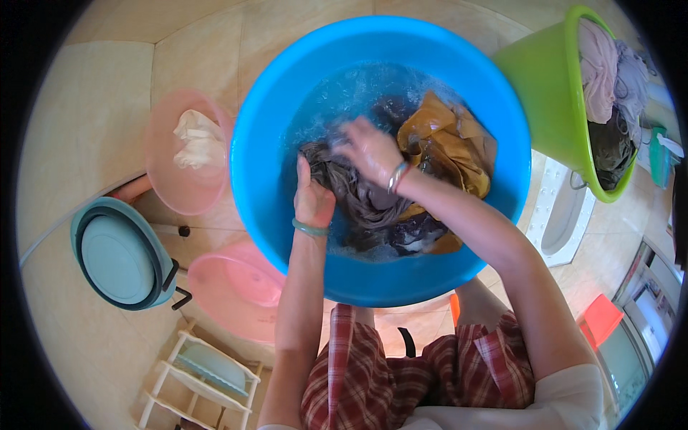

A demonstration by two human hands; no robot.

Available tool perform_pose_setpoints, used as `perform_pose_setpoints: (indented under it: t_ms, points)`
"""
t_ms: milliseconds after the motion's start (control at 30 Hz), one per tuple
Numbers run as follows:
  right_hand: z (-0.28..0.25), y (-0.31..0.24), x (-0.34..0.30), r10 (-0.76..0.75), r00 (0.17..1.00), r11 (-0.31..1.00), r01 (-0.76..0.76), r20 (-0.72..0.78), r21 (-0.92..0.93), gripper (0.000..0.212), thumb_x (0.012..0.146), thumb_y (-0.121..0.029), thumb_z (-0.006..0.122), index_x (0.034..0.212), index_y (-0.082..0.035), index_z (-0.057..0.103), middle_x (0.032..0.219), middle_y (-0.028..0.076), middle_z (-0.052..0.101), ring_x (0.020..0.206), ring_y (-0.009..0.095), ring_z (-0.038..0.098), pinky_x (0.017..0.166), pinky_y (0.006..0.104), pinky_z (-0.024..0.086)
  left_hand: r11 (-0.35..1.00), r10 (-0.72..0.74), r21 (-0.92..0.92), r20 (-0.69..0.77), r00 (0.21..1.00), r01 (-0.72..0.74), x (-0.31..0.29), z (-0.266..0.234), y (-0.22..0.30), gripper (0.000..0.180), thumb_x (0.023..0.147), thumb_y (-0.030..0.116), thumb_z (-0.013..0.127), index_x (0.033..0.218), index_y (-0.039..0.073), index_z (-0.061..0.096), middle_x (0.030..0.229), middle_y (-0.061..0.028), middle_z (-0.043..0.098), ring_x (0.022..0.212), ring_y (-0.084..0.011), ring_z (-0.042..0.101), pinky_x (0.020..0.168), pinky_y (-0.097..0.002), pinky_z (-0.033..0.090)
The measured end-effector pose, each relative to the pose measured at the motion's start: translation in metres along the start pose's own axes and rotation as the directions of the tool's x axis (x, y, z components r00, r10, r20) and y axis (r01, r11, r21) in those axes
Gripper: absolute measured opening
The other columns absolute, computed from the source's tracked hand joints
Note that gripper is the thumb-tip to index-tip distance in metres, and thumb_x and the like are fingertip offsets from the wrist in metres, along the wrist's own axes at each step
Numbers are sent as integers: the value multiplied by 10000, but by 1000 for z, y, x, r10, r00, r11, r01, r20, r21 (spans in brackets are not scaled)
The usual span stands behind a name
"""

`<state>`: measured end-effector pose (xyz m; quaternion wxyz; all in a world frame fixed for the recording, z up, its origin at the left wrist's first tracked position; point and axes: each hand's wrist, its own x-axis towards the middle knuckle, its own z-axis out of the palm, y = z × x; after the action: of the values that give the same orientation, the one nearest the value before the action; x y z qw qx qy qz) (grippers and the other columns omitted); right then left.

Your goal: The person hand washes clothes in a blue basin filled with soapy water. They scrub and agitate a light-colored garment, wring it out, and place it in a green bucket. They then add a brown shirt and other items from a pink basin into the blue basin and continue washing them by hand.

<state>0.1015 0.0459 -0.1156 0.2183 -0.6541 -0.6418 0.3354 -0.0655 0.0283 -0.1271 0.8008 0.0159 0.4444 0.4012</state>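
Observation:
A big blue tub [251,208] holds soapy water and soaked clothes. My left hand [313,201], with a green bangle at the wrist, grips the edge of a dark grey garment [376,204] at the left of the pile; its thumb points up. Over that garment's upper part is my right hand [374,152], wearing bracelets. Its fingers are blurred by motion, so their hold does not show. A mustard-yellow garment [437,136] lies to the right, partly above the water. Dark wet cloth lies beneath my right forearm.
A green bucket [537,79] heaped with clothes tilts at the upper right. Pink basins [161,172] stand on the left, one with white cloth [199,140] in it. Nearby are a teal basin [118,258], a wooden rack [161,376] and a white squat toilet [559,215].

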Motion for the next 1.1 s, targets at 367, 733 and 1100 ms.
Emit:
perform_pose_setpoints:
  t_ms: [367, 733, 1100]
  points:
    - [-20, -121, -53, -540, 840, 838, 543, -61, 60, 212, 800, -298, 678, 731, -131, 566, 856, 29, 467, 731, 167, 577, 530, 311, 502, 941, -143, -241, 359, 922, 239, -22, 36, 10, 524, 889, 629, 551, 953, 110, 540, 807, 19, 472, 710, -131, 468, 629, -304, 447]
    - [-45, -25, 2, -411, 899, 897, 368, -154, -247, 133, 821, -225, 597, 704, -168, 624, 719, 32, 598, 653, 264, 630, 521, 373, 507, 994, -72, -103, -266, 961, 46, -62, 97, -1, 338, 928, 399, 558, 1091, 105, 600, 1119, -60, 644, 1061, -232, 597, 929, -385, 464]
    - [-116, -13, -38, -209, 968, 978, 206, 142, 37, 598, 763, -274, 714, 1324, -173, 531, 1384, 90, 494, 1376, 306, 345, 1106, 570, 241, 521, 280, 771, 251, 926, -367, -76, 96, 45, 471, 1016, 259, 478, 1433, 80, 351, 1292, -100, 484, 1120, -166, 502, 983, -311, 414]
